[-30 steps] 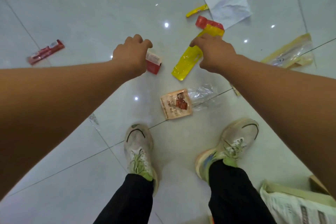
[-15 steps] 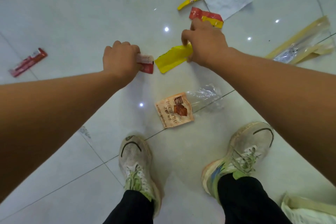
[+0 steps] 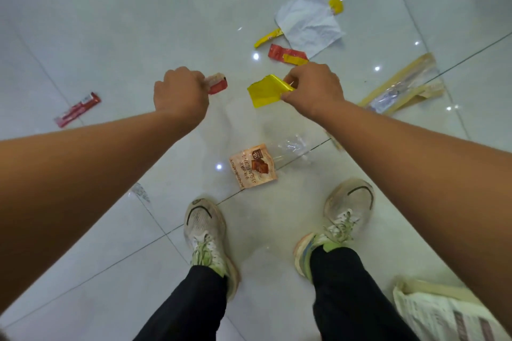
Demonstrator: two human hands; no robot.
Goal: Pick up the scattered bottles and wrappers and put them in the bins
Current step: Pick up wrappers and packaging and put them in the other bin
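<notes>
1. A glossy pale tiled floor [image 3: 110, 22] fills the head view, seen from above by a standing person.
2. The left hand [image 3: 180, 94] is curled around a small red-and-white wrapper [image 3: 217, 83], whose end sticks out toward 3 o'clock, clear of the floor.
3. The right hand [image 3: 313, 88] pinches a folded yellow wrapper [image 3: 267, 91] by its edge; the sheet hangs toward 9 o'clock, also off the floor.
4. At 6 o'clock from the hands, a brown snack packet [image 3: 253, 166] lies flat, touching crumpled clear plastic [image 3: 291, 147].
5. At 9 o'clock lies a red stick wrapper [image 3: 77, 109].
6. At 12 to 1 o'clock lie a red-and-yellow wrapper [image 3: 288, 54] and a white sheet [image 3: 307, 22].
7. At 3 o'clock lies a long tan-edged clear pack [image 3: 404, 86].
8. At 5 o'clock, what may be a printed bag [image 3: 443, 313] is cut off by the frame.
</notes>
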